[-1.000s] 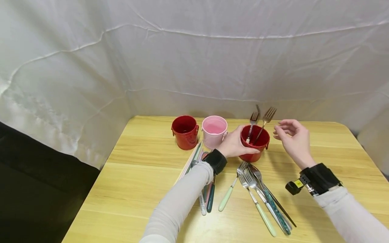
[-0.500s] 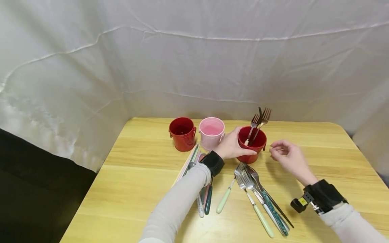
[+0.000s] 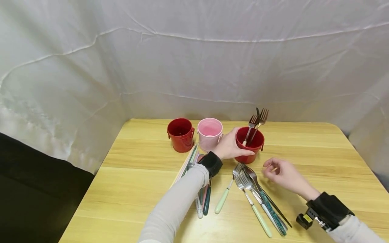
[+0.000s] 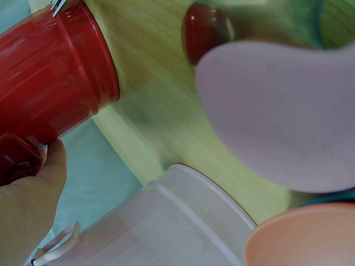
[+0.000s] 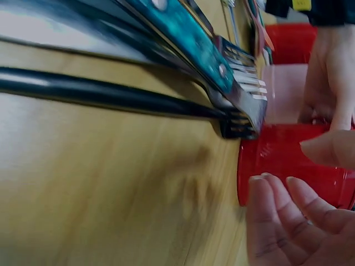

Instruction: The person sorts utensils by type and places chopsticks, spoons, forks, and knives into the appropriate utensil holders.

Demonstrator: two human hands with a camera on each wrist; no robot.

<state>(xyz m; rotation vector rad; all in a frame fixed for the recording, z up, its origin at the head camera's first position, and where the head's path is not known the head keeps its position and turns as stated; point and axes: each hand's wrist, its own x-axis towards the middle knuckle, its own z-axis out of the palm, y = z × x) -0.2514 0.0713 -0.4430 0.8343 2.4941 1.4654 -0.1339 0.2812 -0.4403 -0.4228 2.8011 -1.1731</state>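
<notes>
My left hand grips the side of the right-hand red bucket, thumb along its front. Out of that bucket lean a silver fork, a gold-toned fork and a dark utensil between them. My right hand, fingers loosely bent around nothing, hovers over the table right of the heads of a fork pile. In the right wrist view, a teal-handled fork and a black fork lie near my right hand, their tines beside the red bucket.
Left of my left hand stand a pink bucket and another red bucket. Chopsticks, spoons and other long-handled utensils lie partly under my left forearm. A green-handled fork lies apart. White cloth hangs behind the table.
My right hand has come down and nearer from beside the bucket's rim toward the fork pile. The forks in the bucket now lean closer together. My left hand keeps its grip.
</notes>
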